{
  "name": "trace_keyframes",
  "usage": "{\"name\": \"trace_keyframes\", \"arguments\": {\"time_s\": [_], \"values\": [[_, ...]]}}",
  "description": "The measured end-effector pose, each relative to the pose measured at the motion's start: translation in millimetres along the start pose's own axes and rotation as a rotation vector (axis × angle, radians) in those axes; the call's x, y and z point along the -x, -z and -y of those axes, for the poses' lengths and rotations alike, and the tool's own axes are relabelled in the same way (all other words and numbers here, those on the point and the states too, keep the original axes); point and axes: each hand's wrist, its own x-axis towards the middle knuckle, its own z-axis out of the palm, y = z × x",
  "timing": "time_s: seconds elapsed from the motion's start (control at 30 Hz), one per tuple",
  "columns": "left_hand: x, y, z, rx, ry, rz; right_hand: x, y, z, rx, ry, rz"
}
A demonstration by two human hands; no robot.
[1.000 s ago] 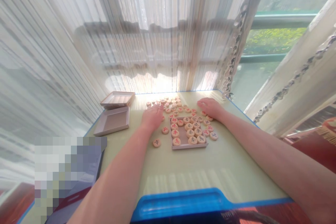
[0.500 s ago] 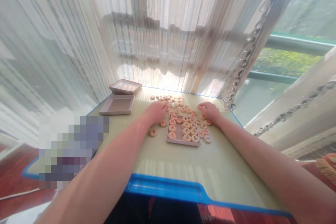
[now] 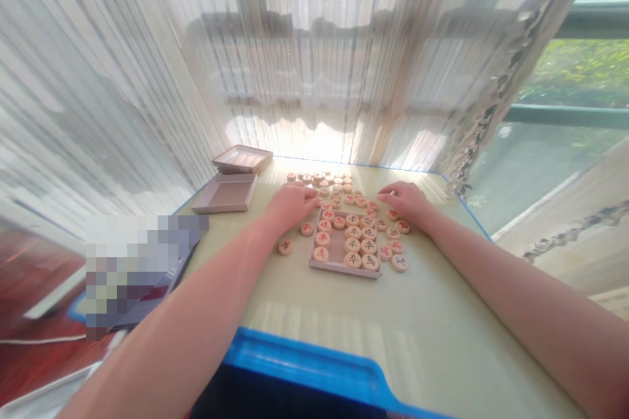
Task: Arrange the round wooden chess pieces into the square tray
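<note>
Round wooden Chinese chess pieces with red or dark characters fill part of a shallow box [image 3: 345, 269] in the middle of the table. More loose chess pieces [image 3: 324, 183] are spread behind it and along both sides. My left hand [image 3: 292, 204] is just beyond the box's far left corner, its fingertips beside the loose pieces, thumb and fingers apart. Beyond the far right corner rests my right hand [image 3: 407, 200], fingers loosely bent and apart from the thumb, near a red-marked piece [image 3: 372, 206]. I see no piece held in either hand.
An empty shallow box [image 3: 226, 194] and another pale box [image 3: 242, 158] stand at the far left of the table. A blurred-out item [image 3: 152, 275] lies at the left edge. The table [image 3: 319, 314] has a blue rim; curtains hang behind it.
The view has shifted a little. My right hand has slid slightly and its fingers look more stretched; my left hand stays by the same pieces. The pieces in the box look unchanged.
</note>
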Motion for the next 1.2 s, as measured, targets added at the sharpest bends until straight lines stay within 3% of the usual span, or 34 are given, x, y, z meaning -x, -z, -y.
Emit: {"name": "trace_keyframes", "arguments": {"time_s": [0.33,0.57,0.73,0.8,0.9,1.03,1.13,1.2], "values": [[-2.2,-5.3,3.9,0.073,-0.087,-0.006,5.1,7.0,10.9,-0.048,0.013,0.044],[-1.1,-3.9,4.7,0.114,-0.016,0.005,6.7,9.0,11.7,-0.06,0.024,0.051],[-1.2,-1.6,0.6,0.207,0.028,-0.126,9.0,11.2,17.4,-0.079,0.061,0.072],[-0.1,0.5,-6.1,0.302,0.017,-0.214,12.4,13.0,21.7,-0.106,0.097,0.024],[3.2,1.6,-19.9,0.513,-0.042,-0.261,21.0,18.2,31.6,-0.211,0.19,-0.162],[7.8,-2.0,-37.5,0.802,0.0,-0.131,35.4,24.3,54.4,-0.329,0.384,-0.415],[9.9,0.0,-46.6,1.037,0.065,-0.037,45.4,23.4,75.9,-0.306,0.496,-0.44],[11.0,6.1,-50.7,1.18,0.084,-0.005,51.6,21.5,88.9,-0.3,0.475,-0.421]]}}
